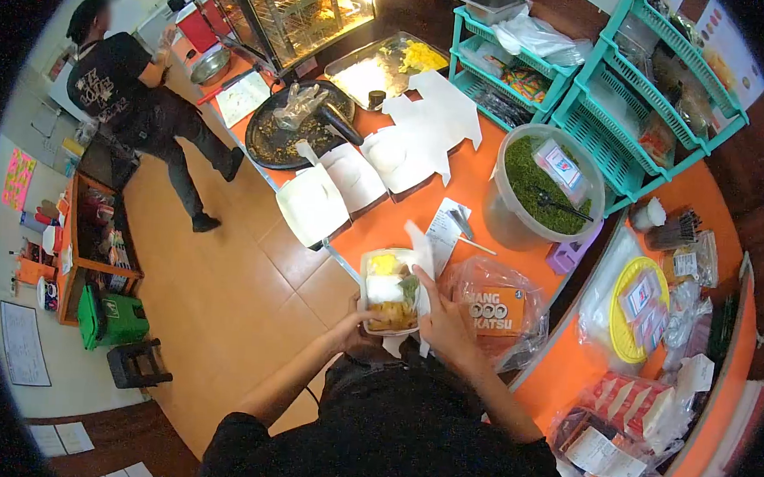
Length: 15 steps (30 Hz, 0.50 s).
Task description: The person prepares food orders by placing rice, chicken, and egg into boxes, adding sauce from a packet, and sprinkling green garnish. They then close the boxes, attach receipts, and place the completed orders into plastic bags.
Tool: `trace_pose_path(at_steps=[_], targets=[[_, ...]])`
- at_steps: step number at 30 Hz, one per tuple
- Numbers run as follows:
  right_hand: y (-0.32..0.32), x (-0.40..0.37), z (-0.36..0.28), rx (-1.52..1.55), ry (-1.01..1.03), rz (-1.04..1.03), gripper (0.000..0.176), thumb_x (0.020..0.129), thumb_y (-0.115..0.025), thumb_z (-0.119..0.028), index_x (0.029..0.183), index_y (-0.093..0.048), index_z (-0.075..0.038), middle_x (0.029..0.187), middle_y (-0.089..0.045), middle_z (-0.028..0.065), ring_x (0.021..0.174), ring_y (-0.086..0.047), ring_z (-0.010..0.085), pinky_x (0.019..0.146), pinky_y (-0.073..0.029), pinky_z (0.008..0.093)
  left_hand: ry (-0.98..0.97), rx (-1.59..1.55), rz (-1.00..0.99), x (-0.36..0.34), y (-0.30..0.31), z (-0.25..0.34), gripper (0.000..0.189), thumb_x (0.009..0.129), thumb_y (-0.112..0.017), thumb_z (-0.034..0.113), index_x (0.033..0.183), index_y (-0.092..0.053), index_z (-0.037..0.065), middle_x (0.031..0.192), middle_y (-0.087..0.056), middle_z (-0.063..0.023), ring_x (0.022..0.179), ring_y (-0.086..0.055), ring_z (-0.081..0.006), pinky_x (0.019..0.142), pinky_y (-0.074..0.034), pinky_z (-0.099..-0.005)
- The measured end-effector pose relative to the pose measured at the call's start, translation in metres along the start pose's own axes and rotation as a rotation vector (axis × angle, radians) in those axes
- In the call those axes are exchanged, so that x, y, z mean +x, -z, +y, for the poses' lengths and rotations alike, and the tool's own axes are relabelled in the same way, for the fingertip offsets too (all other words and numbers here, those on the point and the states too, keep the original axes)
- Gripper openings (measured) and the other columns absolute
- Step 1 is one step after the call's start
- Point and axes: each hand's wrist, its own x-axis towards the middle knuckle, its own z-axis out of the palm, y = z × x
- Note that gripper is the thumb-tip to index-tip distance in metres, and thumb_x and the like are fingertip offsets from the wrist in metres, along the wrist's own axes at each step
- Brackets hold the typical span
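An open white takeout box (368, 277) is held close to my body, at the counter's near edge. White rice (385, 288) fills its middle, with yellow food at the far side, something dark green at the right and golden-brown pieces (393, 315) at the near side. My left hand (350, 325) is closed on the box's lower left side. My right hand (445, 321) grips its right side, near the raised flap. Fingers under the box are hidden. An orange printed carton (497, 310) in a clear plastic bag lies just right of my right hand.
Open white boxes (313, 205) line the orange counter ahead. Beyond them are a black round pan (264, 152) with a plastic glove and a tray (343, 74) with yellow food. A tub of green flakes (509, 206) and teal racks (608, 134) stand right. Another person (122, 78) walks at left.
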Motion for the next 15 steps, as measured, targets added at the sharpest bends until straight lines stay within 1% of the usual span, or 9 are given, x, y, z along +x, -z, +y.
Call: trace_pose_path(at_steps=[3, 4, 7, 9, 10, 11, 13, 14, 15], targets=[[-0.026, -0.003, -0.002, 0.444, -0.023, -0.087, 0.068, 0.082, -0.061, -0.013, 0.142, -0.029, -0.012, 0.102, -0.062, 0.0280, 0.090, -0.064, 0.0430, 0.078, -0.052, 0.0448, -0.105, -0.063, 0.010, -0.001, 0.021, 0.018, 0.068, 0.084, -0.062, 0.044, 0.140, -0.030, 0.023, 0.139, -0.029, -0.0136, 0.125, -0.041, -0.0370, 0.093, -0.044, -0.0514], [-0.032, -0.001, -0.006, 0.440, 0.021, -0.098, 0.062, 0.084, -0.066, -0.020, 0.136, -0.034, -0.011, 0.097, -0.063, 0.0278, 0.091, -0.067, 0.0353, 0.077, -0.053, 0.0393, -0.105, -0.066, 0.015, -0.001, 0.026, 0.020, 0.068, 0.084, -0.062, 0.044, 0.140, -0.030, 0.023, 0.139, -0.029, -0.0136, 0.125, -0.041, -0.0370, 0.093, -0.044, -0.0514], [-0.025, 0.012, -0.015, 0.598, 0.041, -0.232, 0.062, 0.082, -0.070, -0.022, 0.133, -0.037, -0.011, 0.099, -0.064, 0.0241, 0.089, -0.068, 0.0306, 0.077, -0.054, 0.0360, -0.376, -0.130, 0.214, -0.011, 0.029, 0.026, 0.072, 0.087, -0.053, 0.052, 0.146, -0.025, 0.021, 0.133, -0.043, -0.0097, 0.126, -0.043, -0.0281, 0.105, -0.036, -0.0476], [-0.035, 0.033, 0.018, 0.405, 0.006, -0.053, 0.059, 0.076, -0.077, -0.021, 0.124, -0.046, -0.010, 0.104, -0.064, 0.0194, 0.085, -0.068, 0.0290, 0.072, -0.054, 0.0361, -0.729, 0.120, 0.269, -0.028, 0.025, 0.021, 0.072, 0.084, -0.060, 0.053, 0.141, -0.033, 0.019, 0.141, -0.030, -0.0100, 0.127, -0.039, -0.0307, 0.103, -0.033, -0.0482], [-0.033, 0.043, 0.029, 0.262, -0.027, 0.059, 0.055, 0.075, -0.077, -0.023, 0.119, -0.048, -0.009, 0.101, -0.063, 0.0180, 0.084, -0.067, 0.0306, 0.070, -0.053, 0.0381, -1.001, 0.257, 0.284, -0.023, 0.022, 0.015, 0.064, 0.080, -0.070, 0.045, 0.131, -0.048, 0.013, 0.138, -0.038, -0.0115, 0.121, -0.044, -0.0274, 0.100, -0.038, -0.0443], [-0.031, 0.054, 0.040, 0.122, -0.074, 0.166, 0.051, 0.074, -0.077, -0.025, 0.114, -0.050, -0.009, 0.098, -0.062, 0.0165, 0.082, -0.066, 0.0322, 0.068, -0.052, 0.0401, -0.998, 0.259, 0.288, -0.026, 0.023, 0.013, 0.064, 0.080, -0.070, 0.045, 0.131, -0.048, 0.013, 0.138, -0.038, -0.0115, 0.121, -0.044, -0.0274, 0.100, -0.038, -0.0443], [-0.028, 0.072, 0.048, -0.022, -0.129, 0.228, 0.047, 0.074, -0.077, -0.028, 0.109, -0.051, -0.008, 0.093, -0.061, 0.0158, 0.082, -0.065, 0.0340, 0.066, -0.051, 0.0428, -0.970, 0.811, 0.547, -0.028, 0.024, 0.014, 0.048, 0.075, -0.079, 0.024, 0.116, -0.060, 0.007, 0.119, -0.057, -0.0117, 0.103, -0.058, -0.0233, 0.090, -0.046, -0.0392], [-0.036, 0.081, 0.057, -0.014, -0.157, 0.245, 0.048, 0.074, -0.077, -0.032, 0.106, -0.050, -0.007, 0.092, -0.060, 0.0162, 0.083, -0.063, 0.0362, 0.067, -0.049, 0.0450, -0.854, 0.512, 0.639, -0.001, 0.042, -0.001, 0.030, 0.074, -0.079, 0.009, 0.098, -0.065, 0.000, 0.085, -0.065, -0.0080, 0.078, -0.062, -0.0183, 0.071, -0.052, -0.0308], [-0.048, 0.089, 0.069, -0.007, -0.185, 0.265, 0.049, 0.074, -0.076, -0.035, 0.103, -0.049, -0.007, 0.091, -0.058, 0.0166, 0.084, -0.061, 0.0383, 0.068, -0.048, 0.0472, -0.858, 0.516, 0.635, 0.004, 0.043, 0.002, 0.030, 0.074, -0.079, 0.009, 0.098, -0.065, 0.000, 0.085, -0.065, -0.0080, 0.078, -0.062, -0.0183, 0.071, -0.052, -0.0308]])
